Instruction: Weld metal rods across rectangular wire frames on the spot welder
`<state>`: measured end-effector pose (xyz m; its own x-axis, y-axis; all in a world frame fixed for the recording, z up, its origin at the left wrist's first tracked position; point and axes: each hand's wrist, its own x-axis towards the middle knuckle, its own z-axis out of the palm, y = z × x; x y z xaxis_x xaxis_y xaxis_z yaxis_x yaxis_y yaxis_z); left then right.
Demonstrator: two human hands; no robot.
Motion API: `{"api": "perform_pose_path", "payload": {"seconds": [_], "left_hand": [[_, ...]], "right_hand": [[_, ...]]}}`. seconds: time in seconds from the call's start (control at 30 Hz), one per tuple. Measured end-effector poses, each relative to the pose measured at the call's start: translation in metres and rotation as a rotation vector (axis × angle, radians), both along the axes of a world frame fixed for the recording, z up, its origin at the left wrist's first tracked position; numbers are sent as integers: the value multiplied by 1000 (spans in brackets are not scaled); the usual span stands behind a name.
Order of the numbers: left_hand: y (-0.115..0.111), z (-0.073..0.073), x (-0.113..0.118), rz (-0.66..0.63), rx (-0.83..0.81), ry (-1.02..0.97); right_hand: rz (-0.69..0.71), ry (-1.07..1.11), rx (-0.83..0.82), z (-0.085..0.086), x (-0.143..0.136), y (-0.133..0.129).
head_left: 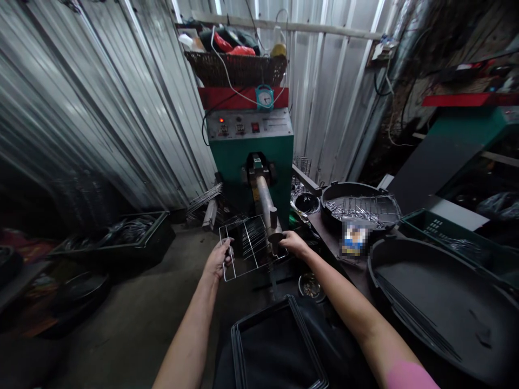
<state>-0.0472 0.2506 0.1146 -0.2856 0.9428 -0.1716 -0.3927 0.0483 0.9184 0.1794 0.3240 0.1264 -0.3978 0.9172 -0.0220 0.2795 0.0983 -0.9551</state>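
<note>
My left hand [221,258] is closed round the left end of a rectangular wire rack [253,247] with a few cross wires. The rack is held out under the arm of a green spot welder [265,197]. My right hand [294,244] pinches the rack's right end, close beside the welder's electrode [274,232]; its fingertips are partly hidden. Whether the rack touches the electrode I cannot tell. Across my lap lies a stack of dark rectangular wire frames [278,346].
To the right stand a round black pan [360,189] of short wires and a larger pan [438,270] with long rods. A small bowl [311,285] sits below my right forearm. At the left is a bin [162,221] of wire pieces. A basket [239,67] tops the welder.
</note>
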Motion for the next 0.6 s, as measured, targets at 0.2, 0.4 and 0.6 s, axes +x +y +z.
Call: {"api": "perform_pose_path", "payload": {"seconds": [0.2,0.4,0.6], "left_hand": [[2,0,-2,-17,-9,-4],[8,-2,-9,-7,-62,-7],[16,-4,-11,-7,-120,-9]], "right_hand": [[38,-41,26,-1,-6,4],[30,-80,49,7,-10,7],[25,-123,28,4,-15,13]]}}
